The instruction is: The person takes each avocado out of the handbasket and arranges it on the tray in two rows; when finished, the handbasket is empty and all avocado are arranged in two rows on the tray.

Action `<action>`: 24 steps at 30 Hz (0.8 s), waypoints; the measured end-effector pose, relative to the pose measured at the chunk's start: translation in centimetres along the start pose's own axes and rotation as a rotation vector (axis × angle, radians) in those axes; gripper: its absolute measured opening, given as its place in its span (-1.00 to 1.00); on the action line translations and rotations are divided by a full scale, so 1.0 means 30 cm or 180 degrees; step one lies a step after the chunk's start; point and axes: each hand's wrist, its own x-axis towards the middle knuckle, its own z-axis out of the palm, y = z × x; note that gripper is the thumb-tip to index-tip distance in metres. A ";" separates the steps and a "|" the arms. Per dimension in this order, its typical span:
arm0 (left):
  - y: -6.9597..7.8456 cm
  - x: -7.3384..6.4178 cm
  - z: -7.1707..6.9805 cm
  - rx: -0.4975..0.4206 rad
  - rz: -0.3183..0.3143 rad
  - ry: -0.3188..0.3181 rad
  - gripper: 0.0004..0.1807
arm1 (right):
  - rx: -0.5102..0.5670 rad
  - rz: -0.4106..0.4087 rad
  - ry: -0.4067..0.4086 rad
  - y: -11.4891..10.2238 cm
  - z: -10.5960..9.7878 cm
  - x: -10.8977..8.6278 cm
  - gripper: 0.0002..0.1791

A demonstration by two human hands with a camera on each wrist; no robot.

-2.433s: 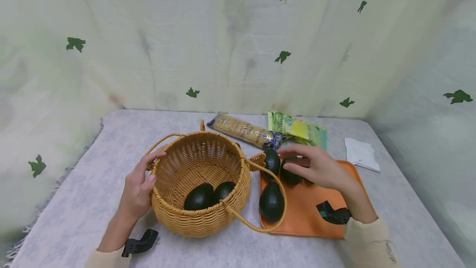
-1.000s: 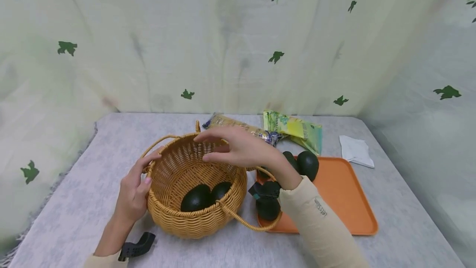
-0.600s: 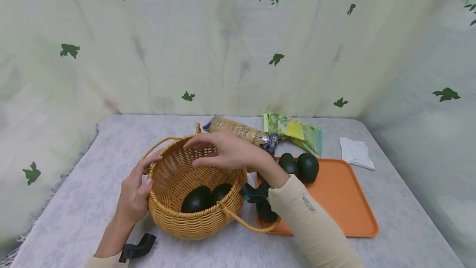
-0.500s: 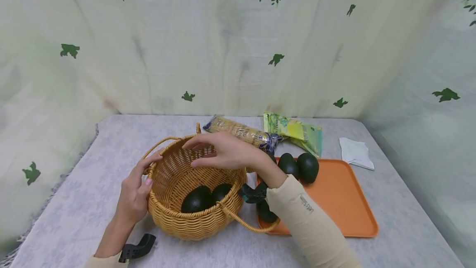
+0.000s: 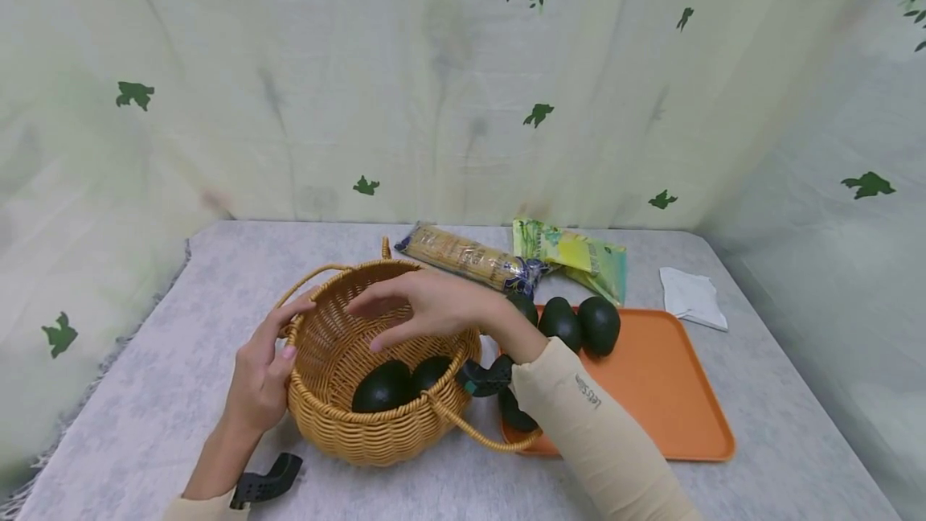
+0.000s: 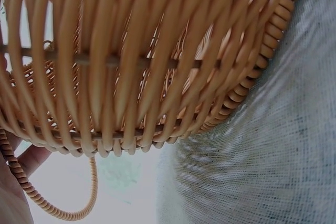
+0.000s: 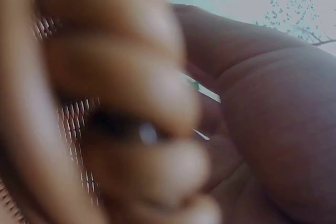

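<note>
Avocados [image 5: 381, 387]: two in basket [image 5: 376, 437], near side. Left hand [image 5: 262, 376] grips its left rim [image 5: 305, 400]; right hand [image 5: 428, 304] hovers above, relaxed, seemingly empty. I judge sleeve [image 5: 608, 441] snagging handle [image 5: 473, 432] could tip everything.

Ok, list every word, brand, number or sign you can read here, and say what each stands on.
"Lets", on the cream right sleeve; the letters after it are too small to be sure of.
Pack of dried noodles: printed, too blurred to read.
Green and yellow packet: printed, too small to read.
No numbers or signs are legible.
</note>
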 end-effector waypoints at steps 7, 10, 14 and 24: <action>-0.002 0.001 -0.001 -0.0060 0.0049 0.0004 -0.45 | -0.0073 0.0029 -0.0363 0.006 0.018 0.012 -0.37; -0.001 0.001 -0.002 -0.0048 0.0047 -0.0005 -0.45 | -0.0212 0.0062 -0.0523 0.006 0.023 0.016 -0.38; 0.002 0.002 -0.003 -0.0026 0.0036 -0.0005 -0.45 | -0.0344 0.0090 -0.0620 0.003 0.025 0.019 -0.39; 0.010 0.001 -0.003 0.0047 -0.0073 -0.0049 -0.43 | -0.0215 0.0148 -0.0898 -0.054 -0.030 0.008 -0.37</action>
